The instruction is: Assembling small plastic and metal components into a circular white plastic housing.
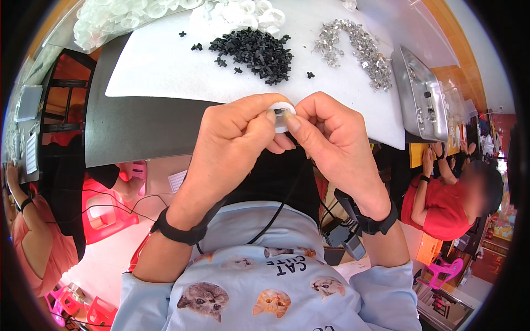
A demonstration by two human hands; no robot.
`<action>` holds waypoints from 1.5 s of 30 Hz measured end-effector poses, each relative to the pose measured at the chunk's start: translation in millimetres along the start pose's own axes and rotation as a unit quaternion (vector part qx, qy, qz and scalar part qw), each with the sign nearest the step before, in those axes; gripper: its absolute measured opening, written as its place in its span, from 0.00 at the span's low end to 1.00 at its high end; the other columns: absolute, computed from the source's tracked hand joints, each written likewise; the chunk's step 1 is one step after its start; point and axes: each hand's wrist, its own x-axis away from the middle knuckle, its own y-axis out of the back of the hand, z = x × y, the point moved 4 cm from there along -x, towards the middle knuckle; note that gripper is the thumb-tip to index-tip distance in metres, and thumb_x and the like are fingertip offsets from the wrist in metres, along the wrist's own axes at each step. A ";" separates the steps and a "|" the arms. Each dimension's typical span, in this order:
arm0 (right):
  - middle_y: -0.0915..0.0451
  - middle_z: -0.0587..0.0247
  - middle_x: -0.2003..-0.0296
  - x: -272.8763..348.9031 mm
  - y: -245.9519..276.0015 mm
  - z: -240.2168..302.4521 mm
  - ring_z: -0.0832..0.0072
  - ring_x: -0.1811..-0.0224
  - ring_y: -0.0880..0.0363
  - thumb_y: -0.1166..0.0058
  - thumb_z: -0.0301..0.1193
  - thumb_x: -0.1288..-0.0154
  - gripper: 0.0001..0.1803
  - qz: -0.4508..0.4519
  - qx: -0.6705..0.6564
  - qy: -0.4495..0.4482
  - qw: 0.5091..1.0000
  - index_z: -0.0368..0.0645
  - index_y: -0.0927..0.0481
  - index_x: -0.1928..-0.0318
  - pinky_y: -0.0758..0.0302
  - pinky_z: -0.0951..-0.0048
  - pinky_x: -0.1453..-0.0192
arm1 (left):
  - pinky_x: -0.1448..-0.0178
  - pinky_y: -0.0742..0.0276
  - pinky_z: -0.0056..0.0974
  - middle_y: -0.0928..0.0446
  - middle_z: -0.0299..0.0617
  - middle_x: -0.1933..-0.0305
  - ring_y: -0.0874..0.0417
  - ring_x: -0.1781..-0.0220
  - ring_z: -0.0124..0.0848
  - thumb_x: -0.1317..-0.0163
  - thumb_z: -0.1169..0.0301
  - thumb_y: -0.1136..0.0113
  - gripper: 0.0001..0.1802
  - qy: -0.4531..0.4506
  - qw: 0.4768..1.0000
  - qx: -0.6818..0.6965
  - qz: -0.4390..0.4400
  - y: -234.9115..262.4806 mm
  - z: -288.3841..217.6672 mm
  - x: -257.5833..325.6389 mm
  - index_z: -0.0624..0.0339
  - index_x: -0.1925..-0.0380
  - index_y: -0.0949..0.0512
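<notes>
A small white round part (280,124) is held just above the middle of the frame, its longer side running up and down. Its left edge is pinched by the left hand (234,128), and its right side by the right hand (338,138). It is touched by both, so neither is nearer

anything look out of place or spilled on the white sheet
Only minor strays: one black cross-shaped piece lies right of the black pile, a few others left of it, apart from the rest.
</notes>
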 end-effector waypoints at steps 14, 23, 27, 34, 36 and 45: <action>0.29 0.77 0.75 2.1 -1.2 -4.0 0.93 0.75 0.39 0.49 0.27 0.31 0.07 0.012 -0.014 0.014 1.000 0.38 0.28 0.67 0.42 0.88 0.74 | 0.63 0.18 0.29 0.19 0.45 0.68 0.17 0.70 0.27 0.37 0.79 0.58 0.16 0.068 0.998 0.012 0.015 3.7 1.3 -1.4 0.74 0.56 0.22; 0.28 0.70 0.80 1.1 -1.7 -2.0 0.86 0.77 0.25 0.51 0.23 0.32 0.07 0.007 -0.017 0.041 0.999 0.36 0.30 0.70 0.37 0.83 0.78 | 0.62 0.18 0.28 0.19 0.43 0.68 0.17 0.69 0.25 0.37 0.79 0.56 0.15 0.053 0.999 -0.006 0.004 3.6 0.5 -1.8 0.72 0.57 0.20; 0.28 0.70 0.80 2.3 1.4 -2.2 0.87 0.76 0.25 0.51 0.23 0.32 0.08 0.010 -0.015 0.027 0.999 0.36 0.31 0.70 0.36 0.83 0.78 | 0.62 0.18 0.28 0.19 0.43 0.68 0.18 0.69 0.24 0.37 0.78 0.55 0.15 0.048 0.999 -0.007 0.014 1.7 0.2 -3.1 0.71 0.57 0.20; 0.25 0.68 0.79 3.9 1.6 -1.2 0.85 0.76 0.24 0.51 0.23 0.32 0.07 0.000 -0.060 0.010 0.998 0.36 0.30 0.69 0.31 0.83 0.75 | 0.68 0.24 0.25 0.19 0.41 0.70 0.19 0.71 0.23 0.37 0.76 0.52 0.14 0.069 0.997 -0.028 0.005 -2.2 -3.2 -4.4 0.69 0.56 0.20; 0.24 0.66 0.79 4.0 3.5 -0.4 0.85 0.77 0.24 0.52 0.23 0.32 0.07 0.009 -0.060 0.019 0.998 0.36 0.30 0.69 0.31 0.82 0.75 | 0.74 0.28 0.24 0.19 0.41 0.72 0.19 0.72 0.22 0.37 0.74 0.50 0.15 0.064 0.998 -0.011 0.002 -3.9 -3.1 -3.0 0.68 0.53 0.21; 0.30 0.75 0.81 -7.6 108.8 57.7 0.89 0.79 0.36 0.45 0.28 0.38 0.07 -0.067 0.171 -0.028 0.983 0.39 0.23 0.71 0.38 0.81 0.78 | 0.61 0.19 0.30 0.20 0.50 0.57 0.15 0.65 0.32 0.32 0.68 0.51 0.24 0.059 0.997 0.037 0.027 -0.9 -7.3 -2.5 0.69 0.39 0.34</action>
